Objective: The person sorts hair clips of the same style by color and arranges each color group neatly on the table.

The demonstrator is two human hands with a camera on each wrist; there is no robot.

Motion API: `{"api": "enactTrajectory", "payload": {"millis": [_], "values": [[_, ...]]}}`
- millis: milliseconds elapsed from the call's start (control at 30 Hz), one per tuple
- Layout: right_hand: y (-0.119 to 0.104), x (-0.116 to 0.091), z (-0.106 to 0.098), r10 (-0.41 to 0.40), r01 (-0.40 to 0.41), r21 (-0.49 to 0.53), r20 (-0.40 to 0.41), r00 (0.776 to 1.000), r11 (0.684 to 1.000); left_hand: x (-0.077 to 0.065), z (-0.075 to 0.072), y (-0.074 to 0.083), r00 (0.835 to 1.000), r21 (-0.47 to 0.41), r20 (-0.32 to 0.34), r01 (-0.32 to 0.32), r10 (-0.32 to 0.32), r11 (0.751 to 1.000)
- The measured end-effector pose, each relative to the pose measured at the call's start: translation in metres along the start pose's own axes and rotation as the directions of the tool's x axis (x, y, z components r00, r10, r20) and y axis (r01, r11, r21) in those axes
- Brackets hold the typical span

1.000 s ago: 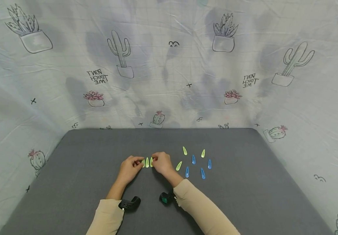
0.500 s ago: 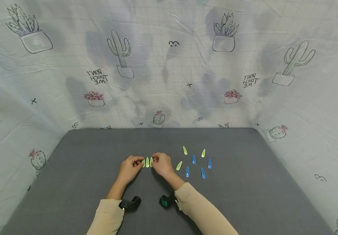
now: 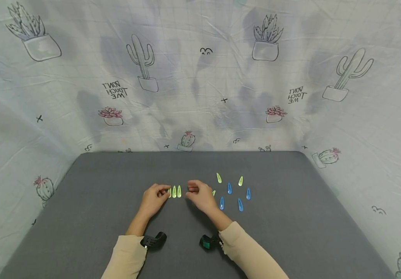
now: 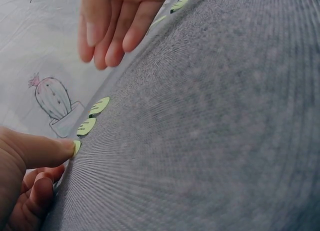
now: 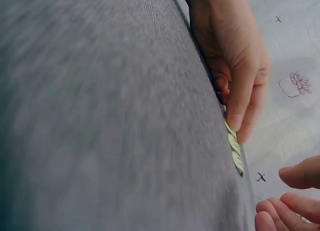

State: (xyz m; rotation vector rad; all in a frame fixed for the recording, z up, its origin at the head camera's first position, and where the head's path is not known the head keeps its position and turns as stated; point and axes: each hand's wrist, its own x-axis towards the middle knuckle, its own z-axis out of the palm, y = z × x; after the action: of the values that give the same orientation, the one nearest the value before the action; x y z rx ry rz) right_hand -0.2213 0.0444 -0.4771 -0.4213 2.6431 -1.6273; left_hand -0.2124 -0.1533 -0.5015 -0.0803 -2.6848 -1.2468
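Note:
Three yellow-green snap hair clips stand in a short upright row on the grey table. My left hand (image 3: 153,198) pinches the leftmost hair clip (image 3: 170,192) at its edge, thumb and fingertip partly covering it. Beside it lie the middle clip (image 3: 174,192) and the right-hand clip (image 3: 179,191), untouched. Just right of the row hovers my right hand (image 3: 202,197), its fingers loosely bent and nothing between them. In the left wrist view the thumb of the left hand (image 4: 30,161) lies on the end clip (image 4: 76,147), and the right hand's fingers hang beyond the row.
Right of my right hand several loose clips lie scattered: blue ones such as this blue clip (image 3: 240,204), and yellow-green ones such as this green clip (image 3: 240,181). One green clip (image 3: 214,193) is partly hidden by the right hand. A cactus-print curtain (image 3: 200,77) surrounds the grey table (image 3: 117,174).
My right hand has let go of the right-hand clip in the row and moved a little to the right, its fingers spreading. The left hand stays on the leftmost clip.

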Motion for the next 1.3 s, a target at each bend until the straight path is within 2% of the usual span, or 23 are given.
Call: {"api": "enactTrajectory", "payload": {"millis": [233,667,900,1033,1133,1300], "values": [[0.012,-0.008,-0.020,-0.013,0.012,0.063,0.019,1.000,0.998,0.001,0.000,0.000,1.000,0.004,0.005,-0.027,0.027,1.000],[0.029,-0.024,-0.051,-0.028,0.018,0.185,0.053,0.998,0.983,0.000,0.000,0.002,1.000,0.016,0.006,-0.012,0.012,1.000],[0.029,-0.032,-0.063,0.015,-0.019,0.251,0.017,1.000,0.968,0.001,-0.002,0.003,1.000,0.017,0.025,0.013,-0.013,1.000],[0.012,-0.041,-0.072,0.047,-0.046,0.224,0.000,0.999,0.974,0.002,-0.001,0.002,1.000,0.017,0.025,0.013,-0.014,1.000],[0.015,-0.041,-0.073,0.075,-0.068,0.178,-0.036,0.997,0.982,0.002,-0.001,0.001,1.000,0.016,0.026,0.011,-0.011,1.000],[0.032,-0.035,-0.068,0.089,-0.080,0.080,-0.115,0.989,0.994,0.002,-0.002,0.001,1.000,0.011,0.027,0.009,-0.009,1.000]]}}
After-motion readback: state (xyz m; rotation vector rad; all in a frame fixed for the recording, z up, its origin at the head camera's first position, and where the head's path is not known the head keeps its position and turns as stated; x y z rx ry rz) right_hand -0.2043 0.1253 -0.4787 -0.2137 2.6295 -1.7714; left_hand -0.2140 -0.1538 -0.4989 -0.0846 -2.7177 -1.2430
